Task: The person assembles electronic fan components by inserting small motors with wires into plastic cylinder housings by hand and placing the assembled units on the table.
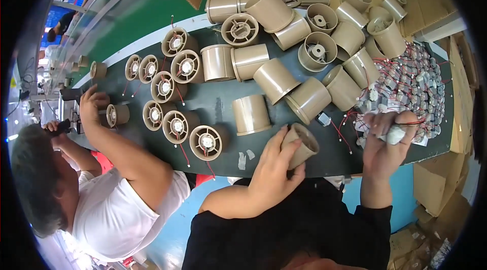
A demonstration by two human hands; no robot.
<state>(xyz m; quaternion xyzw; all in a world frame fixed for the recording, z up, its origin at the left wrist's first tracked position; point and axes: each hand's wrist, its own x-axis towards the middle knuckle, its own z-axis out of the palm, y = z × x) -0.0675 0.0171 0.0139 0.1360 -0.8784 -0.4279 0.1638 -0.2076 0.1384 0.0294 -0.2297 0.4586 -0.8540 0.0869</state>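
My left hand (274, 171) is wrapped round a beige plastic cup (307, 149) at the table's front edge, its opening turned toward the right. Raised to the right of it, my right hand (379, 154) pinches a small motor (395, 135) with a whitish end and red wires, partly hidden by the fingers. Beyond that hand lies a dense pile of small motors (411, 95) with red wires. One loose motor (323, 119) rests on the table between the cup and the pile.
Many beige cups (251, 114) lie on the dark green table (218, 102), heaped toward a cardboard box (431, 1) at the far right. Left of centre stand several cups with white-centred motors fitted (206, 141). A co-worker in a white shirt (127, 214) reaches across the left end.
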